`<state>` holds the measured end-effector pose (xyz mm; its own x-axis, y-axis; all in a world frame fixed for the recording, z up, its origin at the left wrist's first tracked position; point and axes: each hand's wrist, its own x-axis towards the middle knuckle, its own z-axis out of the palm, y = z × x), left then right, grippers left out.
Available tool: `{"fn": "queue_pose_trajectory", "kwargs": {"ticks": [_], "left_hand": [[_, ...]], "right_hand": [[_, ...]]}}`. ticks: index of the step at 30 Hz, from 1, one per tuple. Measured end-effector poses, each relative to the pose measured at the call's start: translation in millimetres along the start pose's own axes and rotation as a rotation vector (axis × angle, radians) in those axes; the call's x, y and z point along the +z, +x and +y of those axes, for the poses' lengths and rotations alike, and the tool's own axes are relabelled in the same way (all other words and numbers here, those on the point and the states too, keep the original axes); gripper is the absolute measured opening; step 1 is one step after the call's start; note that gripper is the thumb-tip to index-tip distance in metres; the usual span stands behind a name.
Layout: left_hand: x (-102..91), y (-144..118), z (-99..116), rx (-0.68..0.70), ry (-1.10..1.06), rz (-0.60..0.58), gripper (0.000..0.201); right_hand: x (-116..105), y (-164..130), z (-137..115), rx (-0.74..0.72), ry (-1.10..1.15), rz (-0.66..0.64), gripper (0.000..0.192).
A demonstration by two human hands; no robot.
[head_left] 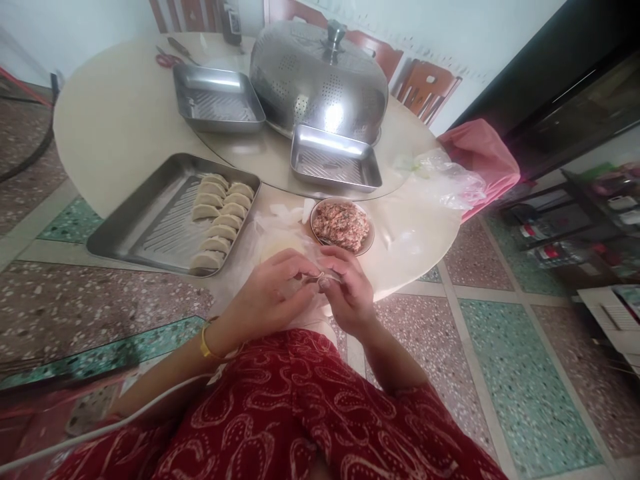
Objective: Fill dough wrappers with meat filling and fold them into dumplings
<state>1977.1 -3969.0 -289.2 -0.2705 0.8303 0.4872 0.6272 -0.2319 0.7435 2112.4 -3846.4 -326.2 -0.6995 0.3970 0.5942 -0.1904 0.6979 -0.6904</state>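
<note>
My left hand (280, 287) and my right hand (350, 287) meet at the table's near edge, fingertips pinched together on a dumpling (321, 277). Only a thin pale edge of its dough shows between the fingers. Just beyond my right hand sits a bowl of minced meat filling (341, 225), a utensil lying at its near rim. Pale round dough wrappers (273, 245) lie on a clear plastic bag (245, 267), partly covered by my left hand. Farther left, a large metal tray (150, 223) holds two rows of folded dumplings (220, 230) along its right side.
Two smaller metal trays (220, 125) (335, 182) stand behind, beside a big perforated metal dome cover (320, 80) with a knob. Red scissors (167, 60), a knife (180, 48) and a dark bottle (231, 23) lie at the back left. A pink bag (483, 157) hangs at the right edge.
</note>
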Motion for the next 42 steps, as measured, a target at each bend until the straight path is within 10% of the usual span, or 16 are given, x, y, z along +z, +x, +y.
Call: {"fn": "queue_pose_trajectory", "kwargs": {"ticks": [10, 42], "left_hand": [[13.8, -10.9, -3.5, 0.134, 0.33, 0.212, 0.007], [9.4, -12.5, -14.8, 0.237, 0.423, 0.243, 0.011]], "right_hand": [[6.3, 2.3, -2.8, -0.084, -0.065, 0.132, 0.019], [7.7, 2.1, -0.6, -0.075, -0.094, 0.098, 0.018]]}}
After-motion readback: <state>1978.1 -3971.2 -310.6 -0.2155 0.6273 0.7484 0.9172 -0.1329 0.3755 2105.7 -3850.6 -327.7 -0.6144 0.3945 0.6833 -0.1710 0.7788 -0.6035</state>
